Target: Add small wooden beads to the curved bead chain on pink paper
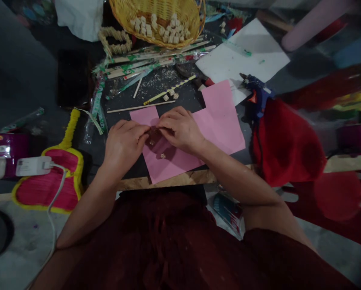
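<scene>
Both hands are over the pink paper (223, 121) at the table's front edge, their fingertips close together. My left hand (123, 141) is closed in a pinch at the paper's left part. Opposite it, my right hand (182, 131) pinches with thumb and forefinger. Whatever sits between the fingertips is too small and shaded to name. A small pale stick cluster (162, 156) lies on the paper just below the hands, and another tiny piece (151, 142) shows under the fingertips. Beyond the hands lie a thin stick (141, 106) and a yellow twisted pencil (170, 89).
A wicker basket (117, 14) holds several small stick blocks. Wrapped chopsticks (144, 64), red-handled pliers (185, 71) and white paper (259, 52) lie behind. At right are a blue glue gun (260, 94) and red cloth (286, 145). A white charger (32, 166) trails its cable at left.
</scene>
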`<state>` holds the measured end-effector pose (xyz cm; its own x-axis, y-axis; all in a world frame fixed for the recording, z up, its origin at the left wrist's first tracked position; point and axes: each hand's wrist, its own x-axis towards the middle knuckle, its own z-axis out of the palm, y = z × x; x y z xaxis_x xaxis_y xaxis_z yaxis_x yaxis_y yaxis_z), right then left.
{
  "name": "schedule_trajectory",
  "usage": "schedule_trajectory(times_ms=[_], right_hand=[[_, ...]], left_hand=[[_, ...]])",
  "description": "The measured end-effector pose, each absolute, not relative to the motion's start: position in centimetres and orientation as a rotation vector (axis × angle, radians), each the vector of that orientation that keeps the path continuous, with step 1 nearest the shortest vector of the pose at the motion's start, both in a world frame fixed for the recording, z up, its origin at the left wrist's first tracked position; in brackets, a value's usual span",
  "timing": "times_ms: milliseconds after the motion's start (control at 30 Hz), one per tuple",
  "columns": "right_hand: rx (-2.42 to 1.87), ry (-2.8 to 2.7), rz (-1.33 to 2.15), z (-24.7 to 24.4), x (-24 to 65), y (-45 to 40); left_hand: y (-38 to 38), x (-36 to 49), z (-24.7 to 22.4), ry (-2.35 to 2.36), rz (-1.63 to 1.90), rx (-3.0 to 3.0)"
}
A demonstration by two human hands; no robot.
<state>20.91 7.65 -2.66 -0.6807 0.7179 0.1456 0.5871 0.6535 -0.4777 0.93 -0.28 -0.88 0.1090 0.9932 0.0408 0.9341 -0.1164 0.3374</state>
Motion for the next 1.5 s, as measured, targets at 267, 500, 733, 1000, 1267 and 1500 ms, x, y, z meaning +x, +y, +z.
schedule_trajectory(times_ms=[267,500,733,1000,1267,1500], right_hand=[[-1.011,-2.559,0.574,-3.0,21.1,7.8],[-1.011,-2.542,0.576,-3.1,21.0,7.8],[-1.009,-2.564,0.588,-2.9,21.1,7.9],[-1.022,-2.571,0.574,-2.9,21.1,7.8],[-1.017,-2.566,0.578,-2.9,21.1,7.8],[-1.009,-2.567,0.578,-3.0,21.1,7.8]], left_hand=[[-0.2,1.2,-0.7,1.971,0.334,2.123],[-0.3,1.0,-0.9,1.941,0.374,2.121],[-0.2,0.7,-1.5,1.966,0.405,2.16],[-0.3,0.3,-1.4,1.927,0.478,2.155],[-0.3,0.7,-2.0,1.945,0.506,2.122],[-0.5,1.0,-2.1,1.962,0.494,2.118]])
